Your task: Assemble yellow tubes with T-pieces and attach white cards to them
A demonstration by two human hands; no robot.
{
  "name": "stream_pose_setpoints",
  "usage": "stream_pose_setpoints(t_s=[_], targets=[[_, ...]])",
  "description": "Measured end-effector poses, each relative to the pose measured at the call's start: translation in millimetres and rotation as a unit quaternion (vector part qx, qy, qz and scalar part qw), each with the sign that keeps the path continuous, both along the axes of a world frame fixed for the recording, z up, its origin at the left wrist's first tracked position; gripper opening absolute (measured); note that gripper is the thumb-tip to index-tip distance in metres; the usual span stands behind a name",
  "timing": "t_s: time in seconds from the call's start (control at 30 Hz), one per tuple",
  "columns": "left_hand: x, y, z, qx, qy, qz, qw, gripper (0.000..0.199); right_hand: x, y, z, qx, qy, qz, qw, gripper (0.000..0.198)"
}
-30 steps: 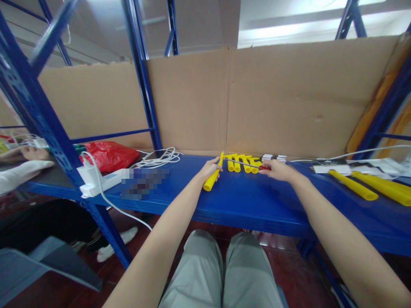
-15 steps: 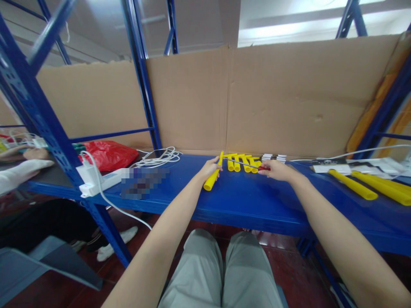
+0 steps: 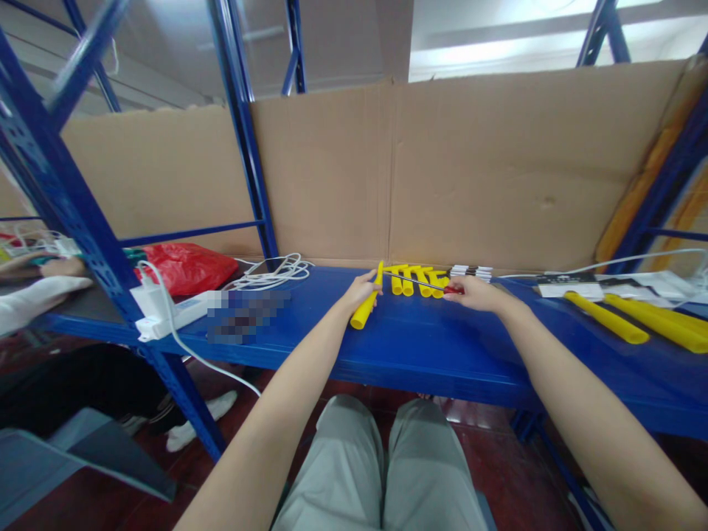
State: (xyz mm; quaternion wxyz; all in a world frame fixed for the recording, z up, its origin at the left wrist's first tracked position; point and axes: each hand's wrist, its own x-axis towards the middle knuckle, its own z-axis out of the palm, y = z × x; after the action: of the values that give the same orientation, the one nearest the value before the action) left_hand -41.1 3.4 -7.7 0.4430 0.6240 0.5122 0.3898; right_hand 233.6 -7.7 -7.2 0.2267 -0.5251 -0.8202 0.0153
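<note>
My left hand is wrapped round a yellow tube, its wide end toward me and its narrow end pointing to the cardboard. In my right hand is a screwdriver, gripped by its red handle. The long metal shaft reaches left, and its tip meets the upper part of the held tube; the exact contact is too small to make out. Behind the shaft, several yellow tubes lie side by side on the blue shelf.
Small black-and-white pieces lie behind my right hand. More yellow tubes rest at the right. To the left are a white power strip, coiled white cable and a red bag. A co-worker's sleeve shows far left.
</note>
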Motion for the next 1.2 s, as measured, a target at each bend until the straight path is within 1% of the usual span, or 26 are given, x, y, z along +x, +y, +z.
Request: stream_pose_setpoints(t_s=[0.07,0.17,0.33,0.53,0.73,0.97,1.2], targets=[[-0.1,0.5,-0.5,0.002,0.0,0.001,1.0,0.075,1.4,2.9,-2.1,0.0,0.023,-0.002,1.0,0.014],[-0.7,0.8,-0.9,0.0,0.0,0.0,1.0,0.075,3.0,5.4,-3.4,0.019,0.037,-0.015,0.999,0.019],[-2.7,2.2,-2.2,0.005,-0.001,-0.008,1.0,0.075,1.2,0.9,1.5,0.039,0.005,-0.031,0.999,0.015],[-3.5,2.7,-3.9,0.012,-0.004,-0.011,1.0,0.076,-1.2,-2.9,3.7,0.022,-0.032,-0.031,0.999,0.015],[-1.2,-1.2,0.1,0.015,0.02,0.001,1.0,0.075,-0.1,-2.5,1.8,0.006,-0.035,-0.041,0.999,0.014],[1.0,-0.4,3.8,0.035,0.028,0.017,0.999,0.072,2.6,0.2,-0.3,-0.006,-0.031,-0.027,0.999,0.015],[2.9,-2.1,3.7,0.039,0.017,0.037,0.998,0.067,6.3,1.8,0.8,-0.022,-0.033,-0.05,0.998,0.016]])
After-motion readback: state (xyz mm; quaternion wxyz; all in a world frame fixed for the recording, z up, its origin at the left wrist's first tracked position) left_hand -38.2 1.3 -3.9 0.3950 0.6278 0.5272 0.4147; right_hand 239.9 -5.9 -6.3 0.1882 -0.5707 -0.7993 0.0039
